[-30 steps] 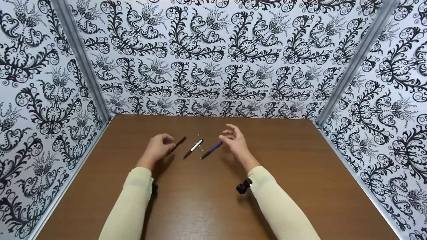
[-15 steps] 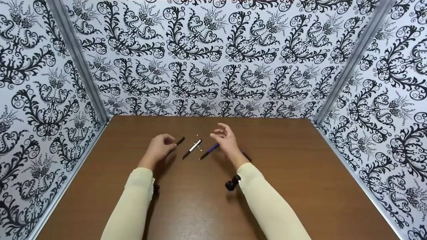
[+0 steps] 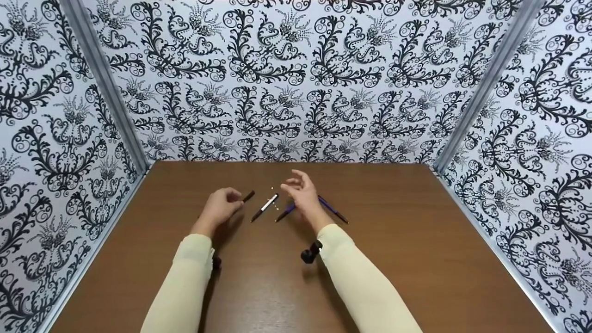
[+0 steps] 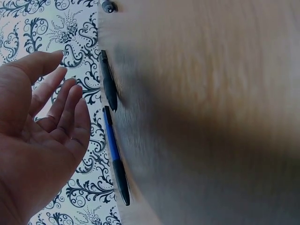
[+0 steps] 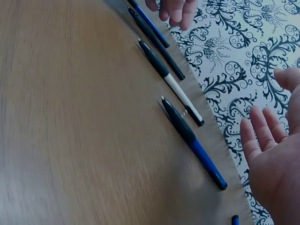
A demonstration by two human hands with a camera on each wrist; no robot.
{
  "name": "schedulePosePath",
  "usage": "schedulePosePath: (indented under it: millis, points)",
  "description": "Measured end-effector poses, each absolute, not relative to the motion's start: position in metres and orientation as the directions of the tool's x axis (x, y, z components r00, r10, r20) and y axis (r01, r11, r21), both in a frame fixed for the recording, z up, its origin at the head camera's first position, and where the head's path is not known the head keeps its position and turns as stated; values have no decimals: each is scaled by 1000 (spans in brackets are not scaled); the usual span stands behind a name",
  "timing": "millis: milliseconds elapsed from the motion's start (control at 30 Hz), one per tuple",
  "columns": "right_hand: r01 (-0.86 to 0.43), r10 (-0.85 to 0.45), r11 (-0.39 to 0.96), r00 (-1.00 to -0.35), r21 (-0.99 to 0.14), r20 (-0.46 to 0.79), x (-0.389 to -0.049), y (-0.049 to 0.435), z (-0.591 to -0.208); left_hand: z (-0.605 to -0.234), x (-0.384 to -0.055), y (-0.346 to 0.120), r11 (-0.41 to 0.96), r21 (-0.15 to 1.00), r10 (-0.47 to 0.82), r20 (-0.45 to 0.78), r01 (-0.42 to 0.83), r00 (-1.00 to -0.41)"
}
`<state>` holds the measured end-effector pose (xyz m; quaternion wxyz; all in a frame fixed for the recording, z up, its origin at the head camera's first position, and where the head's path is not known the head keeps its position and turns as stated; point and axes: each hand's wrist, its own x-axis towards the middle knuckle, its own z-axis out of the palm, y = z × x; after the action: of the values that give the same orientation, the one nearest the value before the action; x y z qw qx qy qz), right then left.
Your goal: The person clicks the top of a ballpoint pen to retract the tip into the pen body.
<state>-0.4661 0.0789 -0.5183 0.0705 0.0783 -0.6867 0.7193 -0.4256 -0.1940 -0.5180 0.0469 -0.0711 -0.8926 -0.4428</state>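
Hovering above the brown surface (image 3: 268,286), nearer its far edge than its near one, the left hand (image 3: 216,208) has its thumb and loosely bent fingers apart, with nothing in their hold. The right hand (image 3: 300,195) also hangs above the surface, its fingers spread and slightly bent, gripping nothing. Five pens lie in a row toward the far edge. Just beside the left hand is the black pen (image 3: 249,196); the left blue pen (image 4: 112,136) (mostly hidden behind that hand in the head view) lies nearer the left edge. Next come the white pen (image 3: 264,208) and the middle blue pen (image 3: 285,212), partly covered by the right hand, with a few white specks (image 3: 277,208) between them. The right blue pen (image 3: 334,211), nearest the right edge, slants with its near end toward the near right corner.
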Motion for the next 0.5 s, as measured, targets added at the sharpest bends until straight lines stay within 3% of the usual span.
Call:
schedulePosePath:
  millis: [500]
  points:
    - [-184,-52,-16,-981,-983,185,-461,49,-520,-526,-427,-194,597,781,80,167,182,-983]
